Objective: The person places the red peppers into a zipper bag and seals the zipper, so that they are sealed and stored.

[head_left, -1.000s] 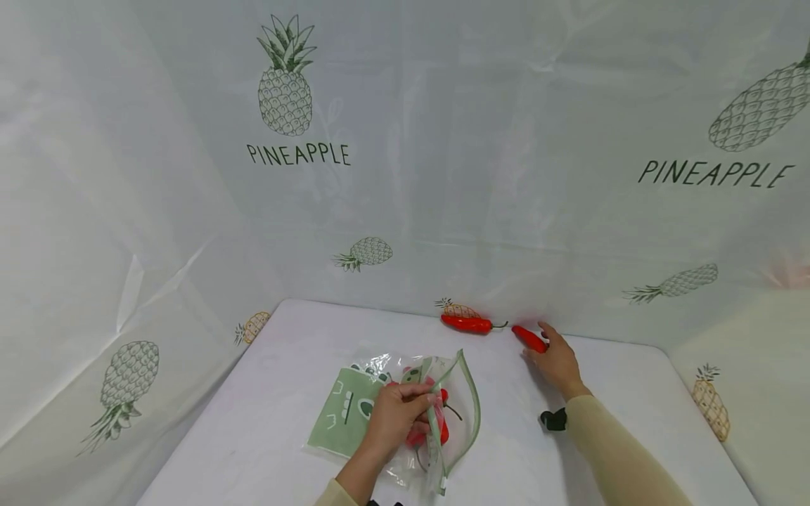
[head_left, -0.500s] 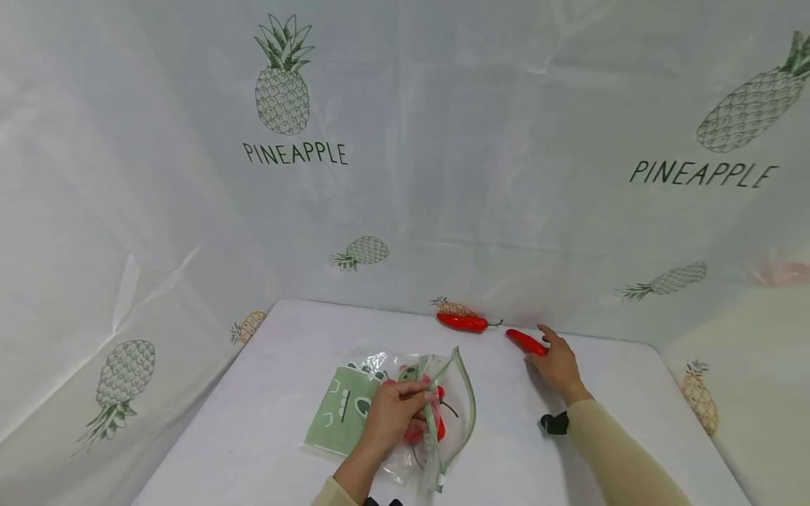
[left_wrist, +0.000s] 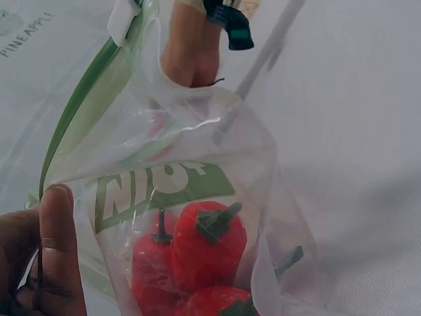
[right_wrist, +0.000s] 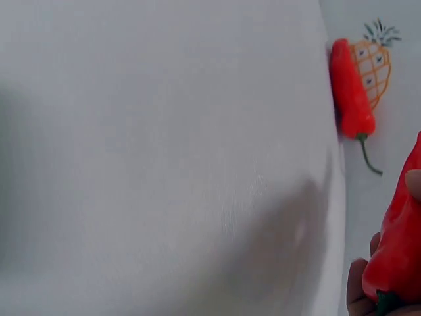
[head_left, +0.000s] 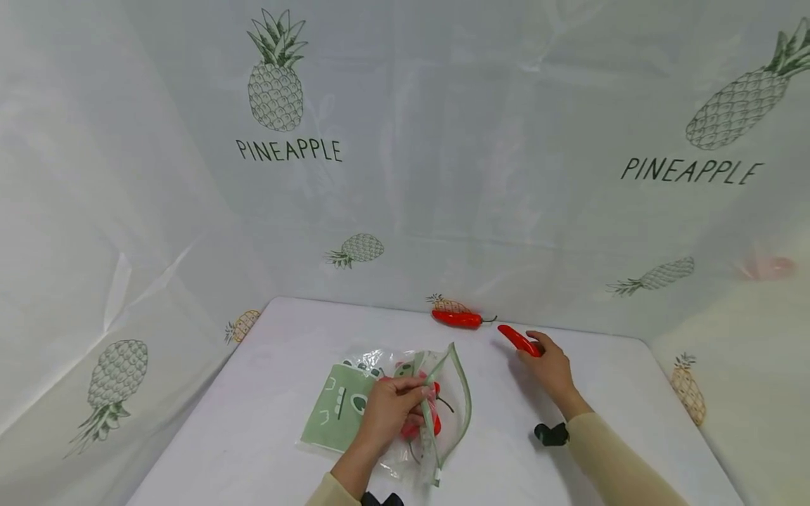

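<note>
My left hand (head_left: 390, 410) pinches the green-edged mouth of a clear zip bag (head_left: 467, 400) between thumb and fingers. The bag's mouth gapes toward the right. Inside it, red peppers (left_wrist: 209, 247) with green stems show through the plastic in the left wrist view. My right hand (head_left: 549, 365) grips a long red chili pepper (head_left: 519, 340), raised over the right side of the table, its tip pointing away to the left. In the right wrist view that chili pepper (right_wrist: 398, 243) lies across the fingers at the right edge, its stem end low.
A second red chili pepper (head_left: 458, 319) lies at the table's back edge against the white pineapple-print curtain (head_left: 443, 176). The white table (head_left: 253, 393) runs to this curtain, which also hangs along both sides. Black wrist straps sit on both arms.
My right hand has closed on the chili pepper and lifted it from the back of the table, drawing it slightly nearer. The left hand keeps its hold on the bag. The view has shifted slightly.
</note>
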### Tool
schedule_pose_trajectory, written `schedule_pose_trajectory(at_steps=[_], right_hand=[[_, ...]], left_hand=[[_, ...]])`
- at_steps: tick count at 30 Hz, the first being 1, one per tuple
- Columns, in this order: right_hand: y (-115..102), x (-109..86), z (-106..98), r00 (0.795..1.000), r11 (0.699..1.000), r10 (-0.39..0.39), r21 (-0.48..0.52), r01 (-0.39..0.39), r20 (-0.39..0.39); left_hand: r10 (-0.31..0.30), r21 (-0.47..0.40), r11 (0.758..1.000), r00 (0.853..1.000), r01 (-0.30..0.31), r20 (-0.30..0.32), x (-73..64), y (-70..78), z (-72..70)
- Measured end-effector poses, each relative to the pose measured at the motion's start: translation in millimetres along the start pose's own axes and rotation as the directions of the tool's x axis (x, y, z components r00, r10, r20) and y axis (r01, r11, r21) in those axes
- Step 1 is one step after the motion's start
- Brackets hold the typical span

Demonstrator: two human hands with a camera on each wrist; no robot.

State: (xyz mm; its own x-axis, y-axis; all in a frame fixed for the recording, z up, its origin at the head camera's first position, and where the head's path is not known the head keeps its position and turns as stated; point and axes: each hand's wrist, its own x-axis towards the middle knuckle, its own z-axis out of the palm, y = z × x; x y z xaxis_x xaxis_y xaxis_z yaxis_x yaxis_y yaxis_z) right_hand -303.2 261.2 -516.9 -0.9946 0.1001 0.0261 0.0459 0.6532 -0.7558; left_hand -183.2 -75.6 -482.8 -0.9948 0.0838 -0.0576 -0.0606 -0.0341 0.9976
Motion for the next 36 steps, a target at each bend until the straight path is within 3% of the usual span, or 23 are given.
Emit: schedule_pose_trajectory(at_steps=[12,18,29,36], right_hand=[[-29,-34.5,0,0.998,0.999,-0.037,0.011,0.038,-0.059],[-37,-48.7,-1,0.990,0.994,-0.105,0.005,0.106,-0.091],[-53,-75.0,-1,0.993,0.994,-0.085,0.060,0.090,-0.083],[-67,-91.4,0,0.996,0.983,-0.084,0.161,0.089,-0.041]], left_hand=[[-0.007,-0.005,1.000,1.000,0.007,0.010,-0.1,-0.8,-0.6],[-0.005,-0.009,1.000,1.000,0.005,0.014,0.0,-0.1,-0.1],[0.001,-0.008,1.000,1.000,-0.001,0.012,-0.8,3.6,1.2],[-0.007,-0.007,1.000,1.000,0.007,0.007,0.3,5.7,1.7]])
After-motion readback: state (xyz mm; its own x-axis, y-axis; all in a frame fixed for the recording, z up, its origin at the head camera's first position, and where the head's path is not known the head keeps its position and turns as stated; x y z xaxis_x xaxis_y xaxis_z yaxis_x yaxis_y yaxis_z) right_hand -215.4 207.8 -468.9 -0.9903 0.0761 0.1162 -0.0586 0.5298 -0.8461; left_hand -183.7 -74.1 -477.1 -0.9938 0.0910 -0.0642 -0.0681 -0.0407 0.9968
